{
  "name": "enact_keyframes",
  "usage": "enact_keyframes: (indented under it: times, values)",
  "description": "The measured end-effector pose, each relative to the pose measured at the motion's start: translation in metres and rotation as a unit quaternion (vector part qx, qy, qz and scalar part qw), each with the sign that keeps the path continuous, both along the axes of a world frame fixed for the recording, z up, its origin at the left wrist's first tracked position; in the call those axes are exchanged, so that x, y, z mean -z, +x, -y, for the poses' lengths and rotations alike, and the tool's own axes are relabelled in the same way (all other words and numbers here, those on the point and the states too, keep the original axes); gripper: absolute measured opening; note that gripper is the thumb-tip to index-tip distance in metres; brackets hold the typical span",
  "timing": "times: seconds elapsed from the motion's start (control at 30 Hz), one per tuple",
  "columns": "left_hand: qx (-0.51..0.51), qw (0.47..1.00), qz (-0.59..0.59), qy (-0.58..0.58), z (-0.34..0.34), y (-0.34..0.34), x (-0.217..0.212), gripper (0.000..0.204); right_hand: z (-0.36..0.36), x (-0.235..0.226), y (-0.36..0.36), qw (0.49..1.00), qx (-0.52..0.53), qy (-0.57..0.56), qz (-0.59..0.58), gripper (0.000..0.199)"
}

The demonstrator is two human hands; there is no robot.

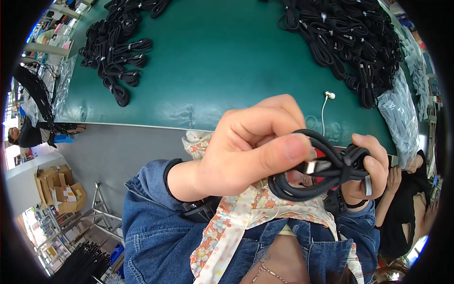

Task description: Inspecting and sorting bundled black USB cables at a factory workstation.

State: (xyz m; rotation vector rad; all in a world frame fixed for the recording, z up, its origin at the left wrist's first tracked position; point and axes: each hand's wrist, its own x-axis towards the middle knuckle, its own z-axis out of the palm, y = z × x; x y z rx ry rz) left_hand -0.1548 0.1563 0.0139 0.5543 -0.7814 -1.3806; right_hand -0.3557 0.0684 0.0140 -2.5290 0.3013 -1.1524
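Note:
A coiled black braided cable (302, 193) is held up close in front of my chest, bound around its middle with a black tie. A shiny metal connector (310, 166) shows inside the loops, beside my left thumb. My left hand (246, 146) is closed on the left end of the coil, its thumb pressed against the loop. Around the right end curl the fingers of my right hand (373, 165); a second metal tip (367, 185) sticks out beneath them. Part of that hand is hidden behind the coil.
The green table (213, 61) carries a cable pile (111, 52) at the left and a larger cable heap (350, 42) at the right. A white earbud (329, 95) lies near the front edge. Plastic bags (401, 116) hang at the right, near a person in black (402, 217).

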Motion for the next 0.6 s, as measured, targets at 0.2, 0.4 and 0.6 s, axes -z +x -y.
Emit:
enact_keyframes:
  times: [0.2,0.4,0.6]
  values:
    - [-0.095,0.99,0.0,0.1,0.008,0.013,0.027,0.032,0.055,-0.025,-0.024,0.971,0.186,-0.144,0.031,0.025]
    - [-0.138,0.973,0.14,0.123,0.008,0.036,0.049,0.025,0.183,-0.059,-0.051,0.883,0.41,-0.229,0.03,0.026]
    - [-0.212,0.901,0.36,0.12,-0.001,0.065,0.055,0.019,0.155,0.002,-0.032,0.948,0.3,-0.036,-0.098,0.022]
